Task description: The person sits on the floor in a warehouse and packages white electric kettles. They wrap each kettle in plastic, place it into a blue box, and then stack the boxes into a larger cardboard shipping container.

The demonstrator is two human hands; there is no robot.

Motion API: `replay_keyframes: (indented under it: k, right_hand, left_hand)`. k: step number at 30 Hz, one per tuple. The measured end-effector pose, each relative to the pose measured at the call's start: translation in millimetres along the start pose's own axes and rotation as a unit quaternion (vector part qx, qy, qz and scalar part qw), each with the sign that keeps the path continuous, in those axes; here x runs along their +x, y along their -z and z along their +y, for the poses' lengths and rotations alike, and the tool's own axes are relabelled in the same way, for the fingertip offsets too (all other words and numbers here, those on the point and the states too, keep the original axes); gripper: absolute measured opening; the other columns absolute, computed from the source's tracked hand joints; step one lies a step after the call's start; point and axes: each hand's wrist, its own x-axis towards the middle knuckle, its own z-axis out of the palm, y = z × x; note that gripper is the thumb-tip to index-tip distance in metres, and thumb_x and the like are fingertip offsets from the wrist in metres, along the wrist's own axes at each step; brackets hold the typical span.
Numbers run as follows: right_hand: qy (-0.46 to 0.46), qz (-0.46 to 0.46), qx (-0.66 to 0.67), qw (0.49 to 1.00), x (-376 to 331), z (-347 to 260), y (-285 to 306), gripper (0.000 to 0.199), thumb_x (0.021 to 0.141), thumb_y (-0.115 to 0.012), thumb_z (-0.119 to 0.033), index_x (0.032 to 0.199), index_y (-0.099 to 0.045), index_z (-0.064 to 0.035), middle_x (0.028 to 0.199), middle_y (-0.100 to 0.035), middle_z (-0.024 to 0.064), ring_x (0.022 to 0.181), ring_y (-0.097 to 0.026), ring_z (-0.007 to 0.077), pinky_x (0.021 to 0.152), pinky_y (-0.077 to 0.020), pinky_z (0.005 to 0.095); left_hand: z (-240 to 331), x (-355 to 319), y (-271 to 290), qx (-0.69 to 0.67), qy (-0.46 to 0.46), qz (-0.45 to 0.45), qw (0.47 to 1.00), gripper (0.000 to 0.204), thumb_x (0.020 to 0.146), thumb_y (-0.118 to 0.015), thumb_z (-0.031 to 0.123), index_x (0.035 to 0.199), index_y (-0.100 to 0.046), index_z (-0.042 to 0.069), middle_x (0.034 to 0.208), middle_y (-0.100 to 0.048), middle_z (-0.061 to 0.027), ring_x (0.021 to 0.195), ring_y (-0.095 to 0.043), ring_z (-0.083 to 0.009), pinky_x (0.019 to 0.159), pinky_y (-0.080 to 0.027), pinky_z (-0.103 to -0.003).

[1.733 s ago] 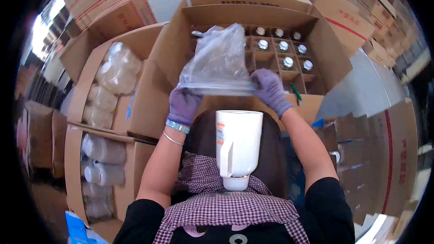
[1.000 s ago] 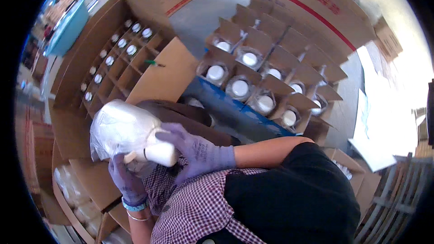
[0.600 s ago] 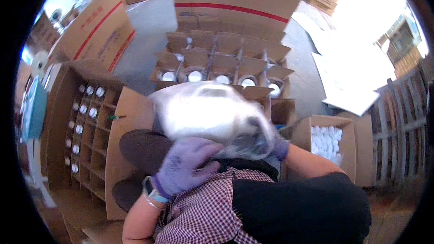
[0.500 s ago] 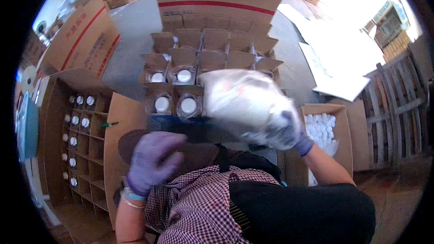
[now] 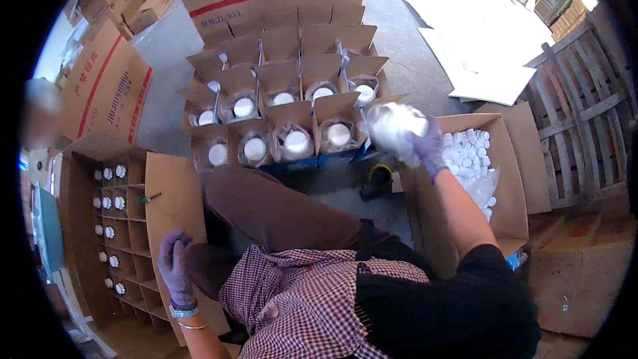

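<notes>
In front of me, a cardboard carton (image 5: 288, 108) with upright dividers holds several bottles (image 5: 296, 141) in clear plastic wrap, their white caps showing. My right hand (image 5: 430, 146), in a purple glove, is closed round a wrapped white bottle (image 5: 393, 127) over the front right compartment; motion blurs it somewhat. My left hand (image 5: 176, 266), gloved alike, hovers by the flap of the left carton (image 5: 174, 213). Its fingers are loosely bent and apart, with nothing seen in them. That carton has compartments too, several with white-capped bottles (image 5: 119, 203).
To my right, an open box (image 5: 508, 159) holds loose white caps (image 5: 468, 156). A green-handled tool (image 5: 151, 197) rests at the left carton's edge. White sheets (image 5: 478, 73) lie on the floor, near wooden pallets (image 5: 588, 110). A printed carton (image 5: 106, 86) stands at left.
My right hand has moved back a little, bringing the wrapped bottle over the front right compartment. My left hand has dropped down and left. The view has shifted, and more capped bottles now show.
</notes>
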Motion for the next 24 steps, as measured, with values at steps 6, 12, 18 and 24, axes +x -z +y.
replay_keyframes:
  k: [6, 12, 18, 24]
  right_hand:
    - [-0.079, -0.274, -0.177, 0.942, 55, -55, -101, 0.084, 0.079, -0.074, -0.048, 0.146, -0.041, -0.0101, 0.147, -0.042, 0.0244, 0.121, -0.060, 0.0402, 0.100, -0.0522, 0.0478]
    - [-0.075, -0.320, -0.197, 0.924, 43, -15, -158, 0.058, 0.093, -0.059, -0.031, 0.144, -0.043, -0.0100, 0.140, -0.044, 0.0229, 0.121, -0.057, 0.0424, 0.100, -0.0504, 0.0499]
    - [0.027, -0.124, 0.049, 0.991, 21, -4, -110, 0.054, 0.081, -0.074, -0.031, 0.127, -0.058, -0.0086, 0.135, -0.050, 0.0224, 0.125, -0.052, 0.0403, 0.104, -0.0442, 0.0525]
    - [-0.032, -0.018, 0.038, 0.999, -21, 8, -91, 0.111, 0.058, -0.089, -0.054, 0.147, -0.038, -0.0129, 0.147, -0.033, 0.0286, 0.140, -0.032, 0.0458, 0.114, -0.0284, 0.0593]
  left_hand:
    - [106, 33, -113, 0.087, -0.114, -0.105, 0.984, 0.025, 0.089, -0.059, 0.005, 0.113, -0.067, 0.000, 0.099, -0.069, -0.0095, 0.090, -0.066, -0.0218, 0.082, -0.052, -0.033]
    - [128, 70, -230, 0.194, -0.195, -0.300, 0.914, 0.031, 0.087, -0.067, 0.016, 0.115, -0.067, 0.004, 0.107, -0.068, -0.0158, 0.099, -0.065, -0.0336, 0.089, -0.052, -0.039]
    - [100, 85, -310, 0.224, -0.245, -0.437, 0.836, 0.037, 0.087, -0.070, 0.025, 0.119, -0.065, 0.006, 0.110, -0.066, -0.0156, 0.100, -0.063, -0.0375, 0.089, -0.051, -0.044]
    - [70, 67, -324, 0.251, -0.223, -0.475, 0.814, 0.038, 0.088, -0.070, 0.027, 0.119, -0.065, 0.006, 0.110, -0.065, -0.0161, 0.103, -0.063, -0.0370, 0.092, -0.051, -0.044]
